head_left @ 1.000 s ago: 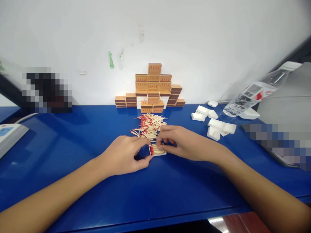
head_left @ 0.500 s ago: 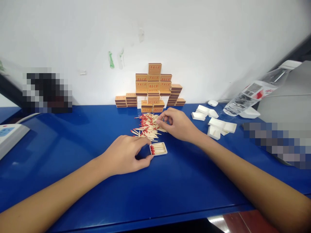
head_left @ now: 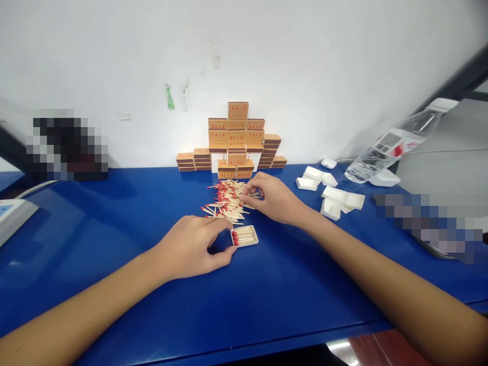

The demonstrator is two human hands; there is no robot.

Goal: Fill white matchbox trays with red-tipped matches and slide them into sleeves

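My left hand (head_left: 194,247) grips the left end of a white matchbox tray (head_left: 249,243) between thumb and forefinger. Red-headed matches (head_left: 245,235) lie side by side in the tray, heads toward that hand. Just behind it spreads a loose pile of matches (head_left: 226,201), heads mostly to the left. My right hand (head_left: 272,198) reaches in at the pile's right edge, its thumb and forefinger pinched together over the match sticks. Whether a match is between those fingertips is too small to make out.
Against the wall stands a stepped stack of orange matchboxes (head_left: 236,137). Several white trays (head_left: 335,194) lie on the right of the blue table (head_left: 244,305). A clear plastic bottle (head_left: 385,147) leans behind them. A white device (head_left: 15,216) sits at the left edge.
The view has shifted slightly, moving everything a little left. My right fingers have closed more tightly at the pile's edge. My left hand keeps its grip on the tray.
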